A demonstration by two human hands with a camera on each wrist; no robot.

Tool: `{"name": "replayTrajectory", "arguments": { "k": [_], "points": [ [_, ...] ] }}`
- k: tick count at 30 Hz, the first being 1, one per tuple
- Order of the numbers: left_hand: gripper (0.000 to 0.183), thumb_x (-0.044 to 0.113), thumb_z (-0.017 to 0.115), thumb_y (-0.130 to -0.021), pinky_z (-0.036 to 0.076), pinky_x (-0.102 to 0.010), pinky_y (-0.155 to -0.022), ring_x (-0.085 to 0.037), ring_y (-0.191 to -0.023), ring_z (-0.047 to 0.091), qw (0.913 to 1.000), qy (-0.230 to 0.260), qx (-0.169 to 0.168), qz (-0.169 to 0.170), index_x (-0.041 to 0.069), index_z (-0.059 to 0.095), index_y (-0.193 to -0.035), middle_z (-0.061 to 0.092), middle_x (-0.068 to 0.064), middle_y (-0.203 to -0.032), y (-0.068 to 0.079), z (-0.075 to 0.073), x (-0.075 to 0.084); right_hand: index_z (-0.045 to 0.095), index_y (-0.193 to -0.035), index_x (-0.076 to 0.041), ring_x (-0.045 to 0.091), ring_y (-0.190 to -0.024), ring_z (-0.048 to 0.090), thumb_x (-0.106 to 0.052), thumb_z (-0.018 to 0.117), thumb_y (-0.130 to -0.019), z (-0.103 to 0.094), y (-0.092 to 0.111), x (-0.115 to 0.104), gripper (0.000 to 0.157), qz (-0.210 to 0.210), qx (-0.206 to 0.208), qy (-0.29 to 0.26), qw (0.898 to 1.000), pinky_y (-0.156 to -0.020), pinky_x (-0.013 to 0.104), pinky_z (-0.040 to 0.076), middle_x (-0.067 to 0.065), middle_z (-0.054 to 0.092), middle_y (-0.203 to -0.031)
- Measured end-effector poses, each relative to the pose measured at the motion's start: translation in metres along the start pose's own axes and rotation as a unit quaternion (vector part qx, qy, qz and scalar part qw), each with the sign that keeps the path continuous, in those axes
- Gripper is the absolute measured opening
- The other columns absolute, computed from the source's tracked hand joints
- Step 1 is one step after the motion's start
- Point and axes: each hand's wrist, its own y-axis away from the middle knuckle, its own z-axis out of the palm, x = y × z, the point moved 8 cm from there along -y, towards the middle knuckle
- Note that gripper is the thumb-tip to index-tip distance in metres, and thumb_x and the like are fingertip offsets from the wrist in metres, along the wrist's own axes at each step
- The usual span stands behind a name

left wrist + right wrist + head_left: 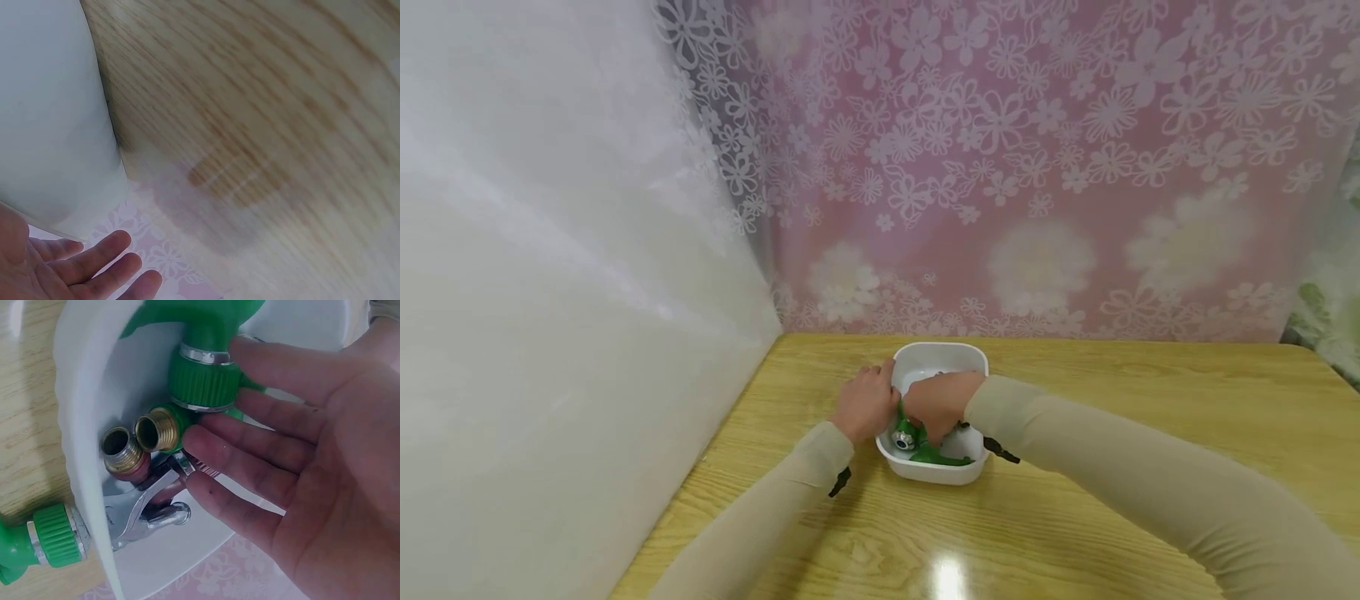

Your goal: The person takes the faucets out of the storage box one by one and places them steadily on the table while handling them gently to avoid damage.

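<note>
My right hand [942, 402] reaches down into a white plastic basin [936, 477]. The right wrist view shows that hand [275, 431] with its fingers extended, the thumb and index tips right at the ribbed collar of a green plastic tap [206, 381]. Below them, brass threads of another green fitting [164, 430] poke out beside a chrome tap [134, 515] and a metal threaded end [122, 450]. My left hand [867, 402] rests at the basin's left rim; in the left wrist view its fingers [103, 265] are spread and relaxed past the rim.
The basin stands on a wood-grain table [1120, 417]. Beyond its wall, a second green ribbed fitting [56, 534] shows in the right wrist view. A pale sheet [587, 275] rises on the left, and a pink floral curtain [1037, 183] hangs along the back.
</note>
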Motion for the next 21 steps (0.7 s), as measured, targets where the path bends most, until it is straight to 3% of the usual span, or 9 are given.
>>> {"name": "replayTrajectory", "arguments": {
  "k": [8,21],
  "points": [
    [0.052,0.024,0.047,-0.103,0.057,-0.05,-0.087,-0.03,-0.117,0.062,1.0,-0.002,0.008,-0.005,0.009,0.041,-0.152,0.065,-0.014,-0.129,-0.0011,0.0006,0.0015,0.062,-0.076,-0.021,0.008,-0.061,0.054,-0.02,0.081,-0.084,0.0009,-0.0069,0.0021,0.02,0.014,0.013,0.021,1.0,-0.061,0.028,0.046,-0.008,0.058,-0.071],
    [0.049,0.023,0.05,-0.103,0.058,-0.049,-0.085,-0.03,-0.114,0.063,0.9999,-0.008,0.011,-0.004,0.008,0.044,-0.148,0.066,-0.014,-0.126,-0.0018,-0.0011,0.0017,0.066,-0.092,-0.022,0.013,-0.071,0.06,-0.022,0.081,-0.083,0.002,-0.0104,0.0042,0.017,0.033,0.014,0.024,0.999,-0.07,0.035,0.054,-0.008,0.063,-0.082]
  ]
}}
